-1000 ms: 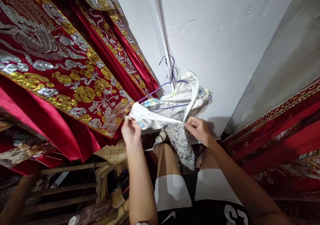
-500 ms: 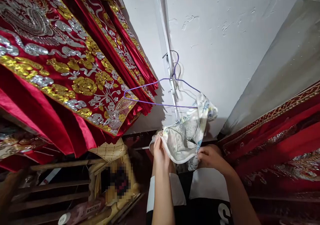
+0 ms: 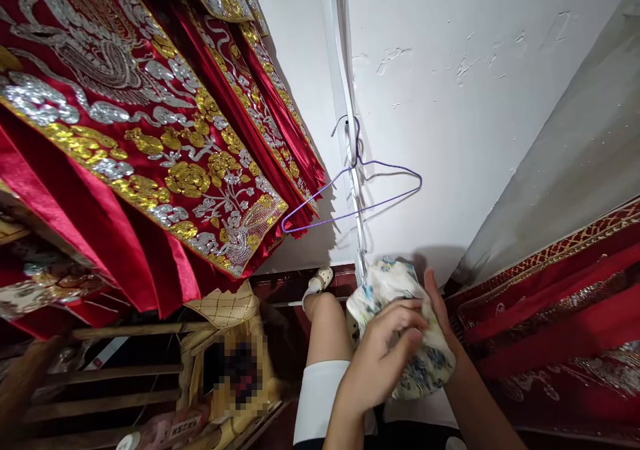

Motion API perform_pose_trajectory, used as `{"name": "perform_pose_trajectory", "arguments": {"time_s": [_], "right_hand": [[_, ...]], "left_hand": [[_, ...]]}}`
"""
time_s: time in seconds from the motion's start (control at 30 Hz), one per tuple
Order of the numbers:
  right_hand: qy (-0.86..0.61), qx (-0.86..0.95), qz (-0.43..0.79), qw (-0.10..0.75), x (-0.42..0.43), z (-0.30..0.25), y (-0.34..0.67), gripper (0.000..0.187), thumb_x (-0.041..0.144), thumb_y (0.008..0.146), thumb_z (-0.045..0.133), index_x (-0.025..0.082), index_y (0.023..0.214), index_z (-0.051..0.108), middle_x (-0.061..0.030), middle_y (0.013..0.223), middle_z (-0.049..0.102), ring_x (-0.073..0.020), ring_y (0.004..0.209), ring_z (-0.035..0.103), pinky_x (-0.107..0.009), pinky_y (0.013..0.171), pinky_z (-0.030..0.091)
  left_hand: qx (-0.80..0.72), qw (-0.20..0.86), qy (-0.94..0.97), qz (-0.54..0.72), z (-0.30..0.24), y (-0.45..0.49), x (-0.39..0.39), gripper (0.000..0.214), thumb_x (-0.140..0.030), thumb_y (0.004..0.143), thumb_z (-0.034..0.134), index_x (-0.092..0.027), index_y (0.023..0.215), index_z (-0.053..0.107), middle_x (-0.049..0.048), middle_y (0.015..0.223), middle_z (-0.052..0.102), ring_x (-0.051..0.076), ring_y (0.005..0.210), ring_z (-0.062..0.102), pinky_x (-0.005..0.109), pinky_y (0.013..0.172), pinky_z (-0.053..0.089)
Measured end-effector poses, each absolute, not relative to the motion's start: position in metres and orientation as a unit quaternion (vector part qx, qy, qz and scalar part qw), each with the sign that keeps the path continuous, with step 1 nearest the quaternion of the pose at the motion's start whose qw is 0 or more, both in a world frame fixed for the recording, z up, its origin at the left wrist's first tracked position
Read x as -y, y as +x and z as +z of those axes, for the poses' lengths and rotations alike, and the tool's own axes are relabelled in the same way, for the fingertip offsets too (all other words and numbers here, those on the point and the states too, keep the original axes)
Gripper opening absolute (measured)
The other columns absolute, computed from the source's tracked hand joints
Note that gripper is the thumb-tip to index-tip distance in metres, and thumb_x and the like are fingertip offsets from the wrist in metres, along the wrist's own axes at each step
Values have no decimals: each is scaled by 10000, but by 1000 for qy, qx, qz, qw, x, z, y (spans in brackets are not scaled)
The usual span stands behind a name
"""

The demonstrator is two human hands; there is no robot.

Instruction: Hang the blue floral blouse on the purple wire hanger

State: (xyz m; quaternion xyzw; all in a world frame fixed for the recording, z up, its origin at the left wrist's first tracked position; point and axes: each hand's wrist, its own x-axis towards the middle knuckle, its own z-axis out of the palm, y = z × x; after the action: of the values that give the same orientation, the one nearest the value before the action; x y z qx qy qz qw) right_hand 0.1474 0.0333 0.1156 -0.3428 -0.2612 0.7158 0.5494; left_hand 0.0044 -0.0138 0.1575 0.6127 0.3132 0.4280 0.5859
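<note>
Well left of the grip, red satin drapery (image 3: 150, 150) in deep folds, crusted with gold and silver sequin flowers. Below that, a slatted wooden frame (image 3: 135, 331) and a pink, white-capped bottle (image 3: 167, 430). Nearer, up and left of the grip, a cream clog (image 3: 324, 277) with round holes; higher, a thin purple wire hanger (image 3: 390, 164), hooked at a white upright strip (image 3: 337, 43) in front of a chipped white wall (image 3: 450, 137). At the grip, left hand (image 3: 383, 357) in front of the floral garment (image 3: 385, 287), fingers curled, half closed — pinching cloth or merely touching, cannot tell. Between both hands, the garment: soft, bunched, white with blue and yellowish print, partly blocked by the left hand. Behind its right edge, right hand (image 3: 441, 307), thumb raised, fingers hidden — impossible to tell how closed. Farther right, dark red fabric (image 3: 550, 323) with gold lattice trim.
</note>
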Motion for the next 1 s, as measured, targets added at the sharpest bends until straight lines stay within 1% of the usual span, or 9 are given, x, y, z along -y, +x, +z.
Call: {"name": "perform_pose_trajectory", "arguments": {"time_s": [0.13,0.23,0.3,0.4,0.5,0.57,0.67,0.77,1.0], "right_hand": [[-332,330,745,476,-66,145,143,552,710,651,749,230,922,730,-61,720,724,-310,824,722,-385,694,590],[-348,409,766,352,-80,173,143,390,490,645,798,194,890,733,-69,779,749,-270,771,709,-353,683,568],[-355,500,750,248,-86,196,145,315,351,607,821,187,862,737,-40,799,750,-221,723,680,-313,664,541],[-321,639,678,169,-96,226,148,166,276,641,779,167,757,730,-8,709,700,-160,620,606,-258,565,466],[-364,734,502,278,-119,238,156,105,202,705,685,165,768,759,-18,725,697,-147,624,587,-237,550,433],[-430,724,390,374,-140,233,162,355,168,730,647,205,1057,779,-21,813,728,-154,641,600,-254,592,467],[-463,688,320,457,-175,211,169,626,213,772,642,239,1397,617,-57,1042,753,-206,830,674,-325,792,536],[-444,702,336,444,-198,188,173,427,287,795,608,177,1188,733,-93,1141,745,-251,1058,663,-356,949,501],[-504,685,307,427,-186,175,191,195,288,776,577,147,699,689,-19,663,646,-164,673,559,-246,593,381]], "left_hand": [[-403,441,556,578,166,-28,-11,249,-399,980,604,-228,1133,702,97,1213,714,211,911,684,328,887,515],[-391,383,549,632,178,-51,-39,284,-351,897,711,-197,1134,736,123,1247,691,276,1144,627,344,1054,448],[-352,442,578,588,182,-60,-55,286,-401,890,697,-189,1073,755,126,1173,712,317,1193,607,367,1078,436],[-336,502,677,421,177,-72,-72,371,-502,945,568,-196,822,739,79,839,716,297,911,655,365,898,507],[-416,406,776,245,169,-91,-84,425,-516,929,572,-200,654,639,19,642,627,213,643,566,287,676,456],[-493,311,800,146,168,-109,-89,442,-526,900,595,-209,593,584,18,589,599,199,574,539,273,623,405],[-569,243,783,66,176,-137,-91,367,-455,862,615,-236,569,601,72,616,664,246,590,616,299,659,419],[-598,219,768,66,187,-156,-87,207,-364,838,627,-260,671,694,120,768,751,314,760,711,338,752,466],[-638,201,698,257,218,-163,-89,159,-145,708,727,-236,618,634,100,828,746,356,1065,697,471,1106,429]]}}
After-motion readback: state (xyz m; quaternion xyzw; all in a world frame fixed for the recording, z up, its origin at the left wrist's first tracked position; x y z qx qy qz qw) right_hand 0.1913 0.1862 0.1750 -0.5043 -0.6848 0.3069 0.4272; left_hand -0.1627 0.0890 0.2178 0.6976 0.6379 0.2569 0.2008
